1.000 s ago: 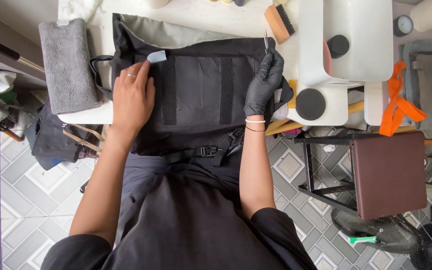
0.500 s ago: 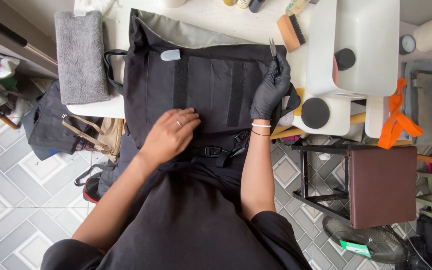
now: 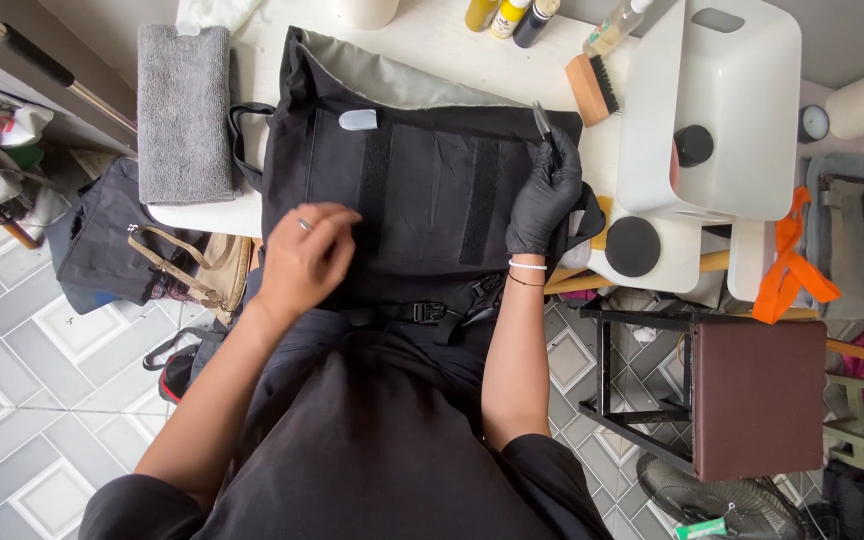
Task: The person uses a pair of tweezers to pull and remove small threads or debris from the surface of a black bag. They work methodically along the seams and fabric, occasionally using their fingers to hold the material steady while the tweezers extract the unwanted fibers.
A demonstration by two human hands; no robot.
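Lying flat on the counter (image 3: 432, 50) under both hands: black bag (image 3: 422, 190). Left hand (image 3: 307, 258) loose, empty; gloved right hand (image 3: 544, 195) clamped on thin tool (image 3: 542, 120). Risk judged: fabric nicked if bag shifts.

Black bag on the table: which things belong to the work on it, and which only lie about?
In use: black bag, left hand, gloved right hand, small metal tool.
Lying about: grey towel, wooden brush, white bin, bottles.
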